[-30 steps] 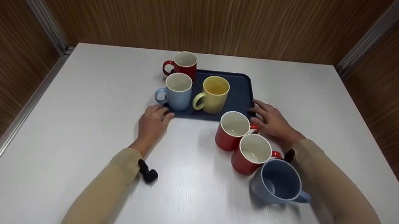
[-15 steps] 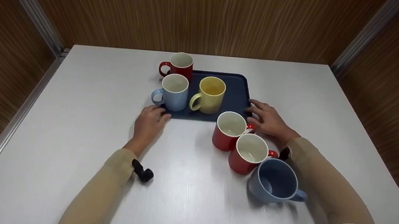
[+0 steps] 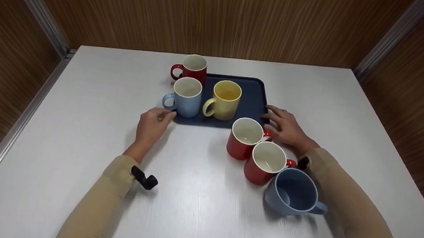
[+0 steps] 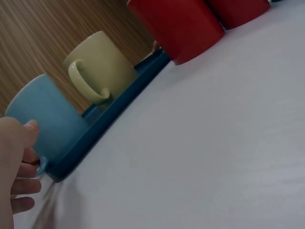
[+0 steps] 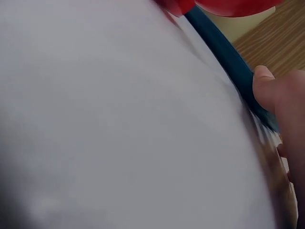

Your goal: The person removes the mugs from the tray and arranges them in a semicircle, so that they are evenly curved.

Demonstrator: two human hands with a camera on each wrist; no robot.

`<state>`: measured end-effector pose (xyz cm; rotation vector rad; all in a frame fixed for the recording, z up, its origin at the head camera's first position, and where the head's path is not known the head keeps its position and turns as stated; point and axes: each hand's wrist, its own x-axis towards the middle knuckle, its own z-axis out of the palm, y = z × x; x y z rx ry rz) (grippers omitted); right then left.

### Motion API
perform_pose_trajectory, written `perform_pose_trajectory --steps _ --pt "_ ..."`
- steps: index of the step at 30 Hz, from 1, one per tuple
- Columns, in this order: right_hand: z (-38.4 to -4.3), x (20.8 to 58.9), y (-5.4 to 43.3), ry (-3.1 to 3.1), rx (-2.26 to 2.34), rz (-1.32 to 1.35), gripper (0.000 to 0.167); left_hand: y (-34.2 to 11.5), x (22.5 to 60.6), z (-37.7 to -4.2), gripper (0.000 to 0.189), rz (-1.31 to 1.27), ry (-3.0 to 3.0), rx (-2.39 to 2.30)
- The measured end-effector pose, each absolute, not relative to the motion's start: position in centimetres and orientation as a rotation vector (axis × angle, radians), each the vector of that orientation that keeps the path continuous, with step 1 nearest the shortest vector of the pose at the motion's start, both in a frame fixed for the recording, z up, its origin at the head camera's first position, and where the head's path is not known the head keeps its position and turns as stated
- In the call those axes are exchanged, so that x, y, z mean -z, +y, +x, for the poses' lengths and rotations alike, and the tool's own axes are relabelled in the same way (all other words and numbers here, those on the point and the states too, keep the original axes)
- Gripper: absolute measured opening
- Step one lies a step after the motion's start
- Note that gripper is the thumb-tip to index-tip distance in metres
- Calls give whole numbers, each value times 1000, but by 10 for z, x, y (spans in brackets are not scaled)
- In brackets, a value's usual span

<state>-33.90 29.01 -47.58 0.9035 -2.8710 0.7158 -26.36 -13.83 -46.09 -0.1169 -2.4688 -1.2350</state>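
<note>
In the head view, my left hand (image 3: pixel 153 126) is at the near left corner of the dark blue tray (image 3: pixel 252 90), just below the light blue mug's handle. Its fingers are loosely bent, with the thumb apart; I cannot tell whether they touch the handle. The light blue mug (image 3: pixel 187 100) and a yellow mug (image 3: pixel 226 104) stand upright on the tray. My right hand (image 3: pixel 287 128) rests against the tray's right edge, fingers reaching forward. In the right wrist view, its thumb (image 5: pixel 264 88) lies at the tray's rim.
A red mug (image 3: pixel 194 71) stands at the tray's far left corner. Before the tray, two red mugs (image 3: pixel 240 145) (image 3: pixel 259 171) and a darker blue mug (image 3: pixel 284 200) form a slanting row beside the right forearm. Wooden panels (image 3: pixel 218 22) enclose the white table (image 3: pixel 191 207).
My left hand has shifted slightly left and away from the tray's front edge, toward the light blue mug's handle. The right hand, the tray and the mugs have stayed in place.
</note>
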Motion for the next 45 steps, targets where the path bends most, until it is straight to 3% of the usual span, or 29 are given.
perform_pose_trajectory --steps 9,20,30,45 --pt "-340 480 293 -2794 -725 934 39 -146 454 -265 24 -92 -2291 1396" --pt "-339 480 293 -2790 -737 920 38 -162 437 -280 40 291 -2350 1880" --pt "-339 480 293 -2771 -742 924 39 -164 423 -296 50 476 -2507 2139" --pt "-338 480 289 -2806 -732 887 40 -158 416 -308 45 661 -2492 2375"
